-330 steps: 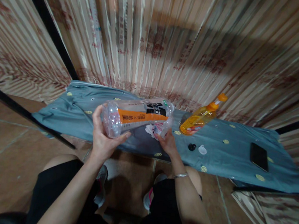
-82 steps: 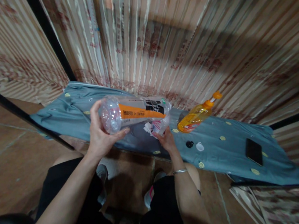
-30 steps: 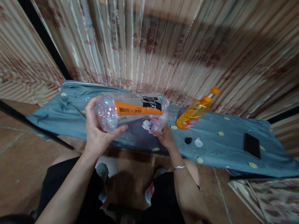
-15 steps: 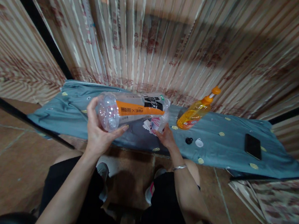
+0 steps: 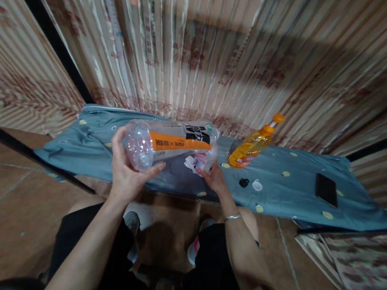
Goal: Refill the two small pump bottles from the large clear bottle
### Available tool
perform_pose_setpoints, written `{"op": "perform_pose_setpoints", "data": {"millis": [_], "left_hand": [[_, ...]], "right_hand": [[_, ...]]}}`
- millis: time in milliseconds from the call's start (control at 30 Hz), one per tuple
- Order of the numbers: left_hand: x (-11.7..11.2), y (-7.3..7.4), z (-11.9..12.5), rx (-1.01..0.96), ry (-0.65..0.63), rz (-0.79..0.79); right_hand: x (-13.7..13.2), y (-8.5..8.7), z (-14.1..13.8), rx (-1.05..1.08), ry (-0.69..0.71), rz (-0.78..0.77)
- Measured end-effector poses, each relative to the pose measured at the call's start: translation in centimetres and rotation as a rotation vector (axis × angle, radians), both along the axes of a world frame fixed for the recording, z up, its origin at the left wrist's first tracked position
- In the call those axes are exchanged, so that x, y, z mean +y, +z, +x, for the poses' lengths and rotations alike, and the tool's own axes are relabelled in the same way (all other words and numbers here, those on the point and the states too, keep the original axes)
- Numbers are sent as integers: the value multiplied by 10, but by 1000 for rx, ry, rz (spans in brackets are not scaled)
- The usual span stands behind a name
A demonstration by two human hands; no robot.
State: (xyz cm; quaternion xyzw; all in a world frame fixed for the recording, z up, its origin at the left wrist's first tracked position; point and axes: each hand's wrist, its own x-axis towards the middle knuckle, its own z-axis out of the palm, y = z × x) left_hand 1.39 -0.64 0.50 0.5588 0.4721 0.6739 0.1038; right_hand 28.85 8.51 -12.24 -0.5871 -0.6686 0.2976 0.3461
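A large clear plastic bottle (image 5: 180, 138) with an orange and black label lies sideways between my hands, held above the cloth. My left hand (image 5: 130, 170) wraps round its base end, thumb along the lower side. At the other end my right hand (image 5: 214, 176) grips the bottle, its fingers partly hidden. Beneath that end shows a small pink and white crumpled piece (image 5: 195, 162); whether my right hand touches it I cannot tell. To the right, a bottle of yellow-orange liquid (image 5: 249, 149) with an orange pump top leans in view.
A blue-green cloth (image 5: 287, 194) with yellow prints covers the narrow surface. On it lie a small black cap (image 5: 244, 183), a white cap (image 5: 257, 185) and a dark phone (image 5: 326, 189). Striped curtains (image 5: 207, 46) hang behind, and black poles (image 5: 48, 24) slant at the sides.
Hardly anything differs. Both hands and the clear bottle keep their places; the whole view has shifted very slightly.
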Motion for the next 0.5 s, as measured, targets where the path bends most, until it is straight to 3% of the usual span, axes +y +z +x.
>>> {"op": "perform_pose_setpoints", "data": {"millis": [500], "left_hand": [[0,1,0,3,-2,6]], "right_hand": [[0,2,0,-2,-1,-15]]}}
